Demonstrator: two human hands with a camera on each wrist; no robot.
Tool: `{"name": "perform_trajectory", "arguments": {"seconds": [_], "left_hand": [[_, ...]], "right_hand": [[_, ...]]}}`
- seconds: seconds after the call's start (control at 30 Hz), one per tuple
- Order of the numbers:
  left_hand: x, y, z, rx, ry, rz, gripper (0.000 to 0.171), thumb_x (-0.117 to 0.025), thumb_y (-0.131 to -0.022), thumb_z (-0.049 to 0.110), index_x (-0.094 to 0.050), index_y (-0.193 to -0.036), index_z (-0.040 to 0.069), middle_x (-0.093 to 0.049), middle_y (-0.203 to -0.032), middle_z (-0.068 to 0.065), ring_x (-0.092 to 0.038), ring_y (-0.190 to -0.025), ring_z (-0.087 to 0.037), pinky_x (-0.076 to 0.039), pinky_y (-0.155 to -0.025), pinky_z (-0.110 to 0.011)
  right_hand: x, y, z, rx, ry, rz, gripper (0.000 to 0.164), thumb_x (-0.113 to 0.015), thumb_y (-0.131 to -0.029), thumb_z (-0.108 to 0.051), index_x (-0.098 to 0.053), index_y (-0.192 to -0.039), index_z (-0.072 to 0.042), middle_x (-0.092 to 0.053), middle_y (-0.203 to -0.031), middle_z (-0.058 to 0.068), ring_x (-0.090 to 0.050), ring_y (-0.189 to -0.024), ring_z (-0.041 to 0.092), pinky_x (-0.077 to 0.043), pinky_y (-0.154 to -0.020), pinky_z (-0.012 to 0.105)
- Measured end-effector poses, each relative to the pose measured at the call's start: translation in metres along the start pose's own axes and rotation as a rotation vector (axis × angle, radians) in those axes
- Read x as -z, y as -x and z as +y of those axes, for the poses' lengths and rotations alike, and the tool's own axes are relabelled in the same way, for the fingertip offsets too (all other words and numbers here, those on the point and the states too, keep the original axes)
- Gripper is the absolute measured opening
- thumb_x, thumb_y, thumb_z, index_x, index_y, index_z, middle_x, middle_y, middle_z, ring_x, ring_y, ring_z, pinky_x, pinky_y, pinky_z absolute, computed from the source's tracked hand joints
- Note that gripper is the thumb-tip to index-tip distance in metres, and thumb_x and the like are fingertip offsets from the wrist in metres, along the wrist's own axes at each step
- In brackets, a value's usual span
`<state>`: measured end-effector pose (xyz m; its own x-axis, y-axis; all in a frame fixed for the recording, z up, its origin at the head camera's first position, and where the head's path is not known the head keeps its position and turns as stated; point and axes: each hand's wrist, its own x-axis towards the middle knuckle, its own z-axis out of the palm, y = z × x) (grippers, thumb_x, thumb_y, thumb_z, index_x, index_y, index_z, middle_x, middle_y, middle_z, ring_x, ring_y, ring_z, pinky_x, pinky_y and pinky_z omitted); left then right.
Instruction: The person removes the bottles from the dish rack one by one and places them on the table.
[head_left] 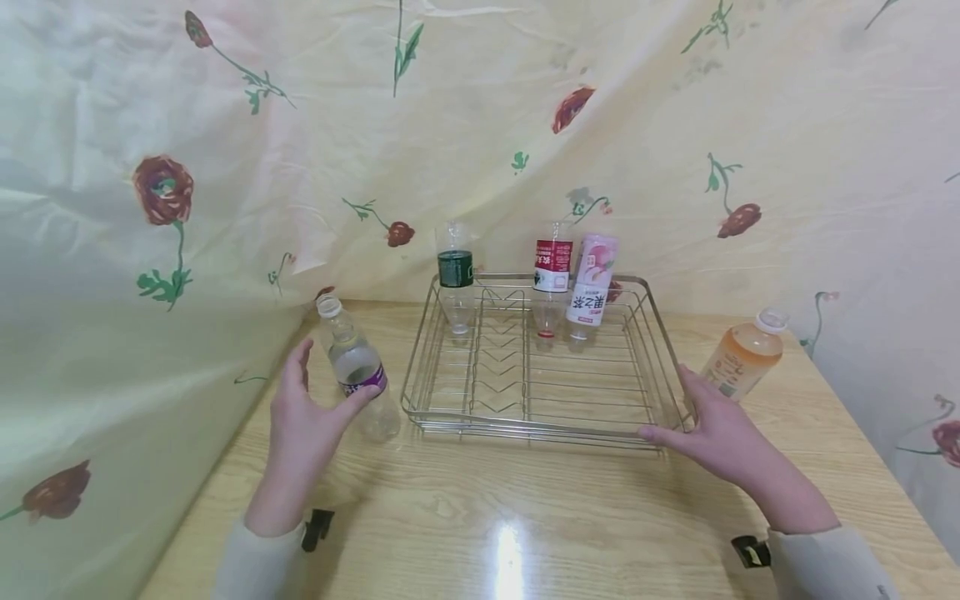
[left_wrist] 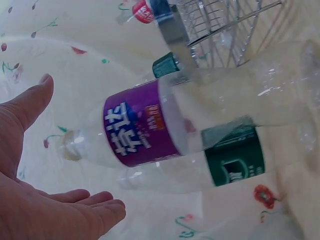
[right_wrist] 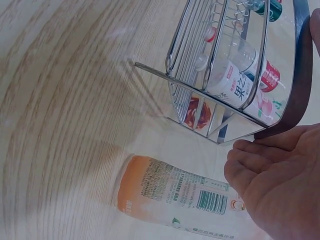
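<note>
My left hand (head_left: 309,425), thumb and fingers spread, is beside a clear plastic bottle with a purple label (head_left: 365,381). In the left wrist view that hand is apart from the bottle (left_wrist: 140,125), and a green-labelled bottle (left_wrist: 234,155) lies just behind it. At the wire dish rack's (head_left: 525,429) right front corner is my right hand (head_left: 723,433), thumb near the front rim, fingers loosely extended by the side; contact is unclear. Next to it leans an orange-tinted bottle (head_left: 742,358), its lower part hidden by the hand in the head view.
Inside the rack stand upside-down bottles: one green-labelled (head_left: 455,268), one red-labelled (head_left: 552,265) and one with a pink and white label (head_left: 592,279). The rack rests on a wooden table (head_left: 420,517). Flowered cloth (head_left: 315,167) hangs behind and at both sides.
</note>
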<state>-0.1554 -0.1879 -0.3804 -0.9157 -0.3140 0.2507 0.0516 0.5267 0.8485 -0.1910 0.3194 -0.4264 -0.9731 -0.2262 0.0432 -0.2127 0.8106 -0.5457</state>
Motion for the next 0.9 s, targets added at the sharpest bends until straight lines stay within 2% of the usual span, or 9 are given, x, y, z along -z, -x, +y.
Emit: {"name": "perform_trajectory", "arguments": {"seconds": [0.27,0.6,0.73,0.9], "left_hand": [[0.008,-0.009,0.015,-0.046,0.016,0.002,0.114,-0.092,-0.077,0.037,-0.021,-0.162,0.012,-0.024,-0.165,-0.006,-0.023,-0.149,-0.033,-0.025,-0.119,-0.047],[0.003,-0.005,0.044,-0.115,0.009,0.039,0.109,-0.093,-0.075,0.038,-0.027,-0.161,0.018,-0.032,-0.162,-0.002,-0.026,-0.147,-0.026,-0.026,-0.117,-0.053],[0.000,-0.005,0.055,-0.162,0.030,0.049,0.107,-0.094,-0.075,0.033,-0.031,-0.159,0.014,-0.035,-0.160,-0.003,-0.029,-0.146,-0.025,-0.028,-0.118,-0.048],[-0.005,-0.005,0.066,-0.173,0.064,0.040,0.103,-0.093,-0.076,0.030,-0.033,-0.157,0.013,-0.037,-0.159,-0.001,-0.030,-0.146,-0.025,-0.028,-0.118,-0.042]], "right_hand": [[0.001,0.000,0.000,-0.003,0.000,-0.002,0.124,-0.077,-0.083,-0.060,-0.008,-0.157,0.011,-0.016,-0.157,0.040,-0.021,-0.138,0.063,-0.026,-0.104,0.077],[0.003,0.000,-0.002,-0.006,0.018,-0.010,0.125,-0.076,-0.082,-0.064,-0.010,-0.157,0.011,-0.017,-0.157,0.040,-0.022,-0.138,0.063,-0.026,-0.104,0.077],[0.003,0.000,-0.002,-0.008,0.023,-0.009,0.125,-0.076,-0.082,-0.065,-0.011,-0.157,0.012,-0.018,-0.157,0.040,-0.022,-0.138,0.063,-0.026,-0.104,0.077],[0.004,0.001,-0.002,-0.008,0.021,-0.015,0.125,-0.075,-0.082,-0.066,-0.011,-0.157,0.011,-0.018,-0.157,0.039,-0.022,-0.138,0.062,-0.026,-0.104,0.077]]}}
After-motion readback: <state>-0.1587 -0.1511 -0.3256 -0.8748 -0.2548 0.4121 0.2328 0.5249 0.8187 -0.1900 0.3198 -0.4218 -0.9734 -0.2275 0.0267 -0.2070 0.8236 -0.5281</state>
